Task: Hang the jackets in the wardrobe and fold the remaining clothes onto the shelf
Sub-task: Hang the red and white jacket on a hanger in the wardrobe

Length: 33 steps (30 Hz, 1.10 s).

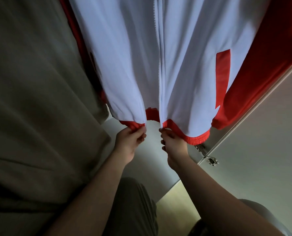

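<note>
A white jacket (pixel 184 65) with red sleeves and a red hem hangs in front of me inside the wardrobe, its front zip parted at the bottom. My left hand (pixel 128 142) pinches the red hem at the left zip edge. My right hand (pixel 174 145) pinches the hem at the right zip edge. The two hands are a small gap apart, just below the jacket. Its hanger and top are out of view.
A large olive-grey garment (pixel 31 99) hangs close on the left, touching the jacket. The wardrobe door (pixel 261 142) with a metal hinge (pixel 208 155) stands on the right. The pale wardrobe floor (pixel 150 159) lies below the hands.
</note>
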Each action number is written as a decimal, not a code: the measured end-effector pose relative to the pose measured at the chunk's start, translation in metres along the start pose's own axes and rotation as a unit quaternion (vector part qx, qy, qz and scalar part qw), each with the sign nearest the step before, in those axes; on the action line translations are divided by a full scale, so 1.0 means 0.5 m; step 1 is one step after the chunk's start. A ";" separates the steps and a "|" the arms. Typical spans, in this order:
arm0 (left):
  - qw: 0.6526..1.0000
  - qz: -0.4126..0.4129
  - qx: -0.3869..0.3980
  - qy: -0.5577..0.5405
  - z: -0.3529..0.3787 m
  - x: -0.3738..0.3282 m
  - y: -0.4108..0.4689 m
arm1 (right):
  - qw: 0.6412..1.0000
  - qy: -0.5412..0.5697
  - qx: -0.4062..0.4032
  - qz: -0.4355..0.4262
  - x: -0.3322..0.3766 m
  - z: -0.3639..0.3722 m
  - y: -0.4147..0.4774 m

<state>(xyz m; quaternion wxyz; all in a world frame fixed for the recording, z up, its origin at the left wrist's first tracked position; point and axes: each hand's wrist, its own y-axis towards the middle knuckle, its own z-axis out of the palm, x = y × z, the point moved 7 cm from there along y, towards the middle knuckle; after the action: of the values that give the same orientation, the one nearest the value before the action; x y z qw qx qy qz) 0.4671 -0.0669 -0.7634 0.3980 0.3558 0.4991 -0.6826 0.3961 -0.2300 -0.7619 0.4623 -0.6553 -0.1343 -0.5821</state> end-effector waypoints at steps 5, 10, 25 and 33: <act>0.997 0.050 -0.005 0.058 -0.002 0.002 0.009 | 0.997 -0.060 0.000 -0.054 0.012 -0.004 0.000; 0.986 0.123 -0.036 0.107 -0.005 -0.007 0.035 | 0.985 -0.120 -0.001 -0.123 0.025 0.023 0.010; 0.969 0.245 -0.030 0.022 0.033 -0.073 0.022 | 0.998 -0.007 0.031 -0.057 0.019 0.062 0.032; 0.950 0.300 -0.033 0.083 0.046 -0.085 0.013 | 0.998 0.039 0.049 -0.003 0.024 0.061 0.037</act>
<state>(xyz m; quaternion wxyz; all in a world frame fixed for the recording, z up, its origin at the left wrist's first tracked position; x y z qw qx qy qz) 0.4891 -0.0824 -0.7229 0.5535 0.5313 0.4229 -0.4823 0.4321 -0.2208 -0.7565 0.4971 -0.6081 -0.1464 -0.6014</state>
